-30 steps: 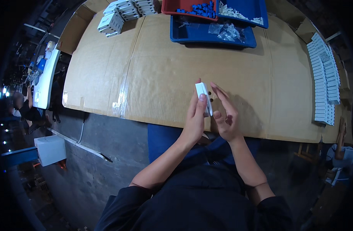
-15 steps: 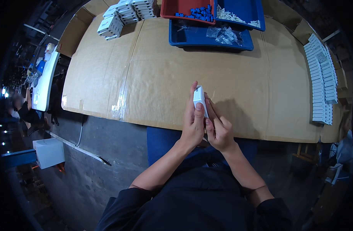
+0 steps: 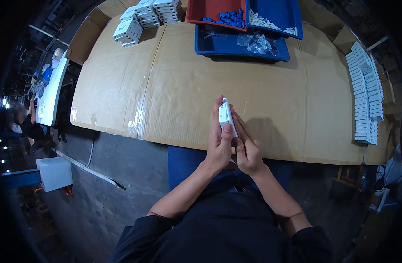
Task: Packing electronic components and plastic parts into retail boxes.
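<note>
Both my hands are raised over the near edge of the cardboard-covered table, around one small white plastic case point(image 3: 224, 115). My left hand point(image 3: 217, 148) grips it from the left, with the thumb lying along its near end and the fingers behind it. My right hand point(image 3: 251, 151) closes on its right side, fingers stretched along it and thumb tucked in near the lower end. The case stands tilted, its top end and one broad face with small dark marks showing. Its lower end is hidden by my fingers.
Stacks of white cases point(image 3: 128, 32) stand at the back left. Long rows of white pieces point(image 3: 363, 94) line the right side. At the back are a red tray point(image 3: 198, 11) with blue parts, a blue tray point(image 3: 293, 11) with white plugs, and another blue tray point(image 3: 218, 51) with clear bags. Far left, a person point(image 3: 32, 127) sits.
The white case has been turned in my hands, so its broad marked face shows more. My hands have shifted slightly, still holding it.
</note>
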{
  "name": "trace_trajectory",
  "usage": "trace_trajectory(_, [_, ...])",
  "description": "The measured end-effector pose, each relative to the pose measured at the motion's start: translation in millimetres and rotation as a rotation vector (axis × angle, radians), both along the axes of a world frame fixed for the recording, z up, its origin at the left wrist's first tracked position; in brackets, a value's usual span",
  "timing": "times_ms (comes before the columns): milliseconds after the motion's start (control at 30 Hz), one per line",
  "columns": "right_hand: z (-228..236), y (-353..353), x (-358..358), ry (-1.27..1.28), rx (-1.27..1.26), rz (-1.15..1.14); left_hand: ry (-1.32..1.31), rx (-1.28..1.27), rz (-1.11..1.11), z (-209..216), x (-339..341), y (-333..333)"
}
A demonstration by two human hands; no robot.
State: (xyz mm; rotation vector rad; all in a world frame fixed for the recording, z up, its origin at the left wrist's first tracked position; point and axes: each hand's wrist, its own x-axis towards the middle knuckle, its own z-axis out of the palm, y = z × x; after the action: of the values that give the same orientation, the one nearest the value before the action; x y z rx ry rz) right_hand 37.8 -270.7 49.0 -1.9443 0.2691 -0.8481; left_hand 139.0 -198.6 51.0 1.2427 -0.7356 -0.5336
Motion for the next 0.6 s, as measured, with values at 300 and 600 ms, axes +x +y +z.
trace_trajectory(300, [16, 4, 10, 0.071, 0.853, 0.108, -0.184, -0.075, -0.044, -28, 4, 13])
trace_trajectory(600, [12, 24, 14, -0.004, 1.047, 0.055, -0.386, 0.049, 0.209, -25, 8, 15])
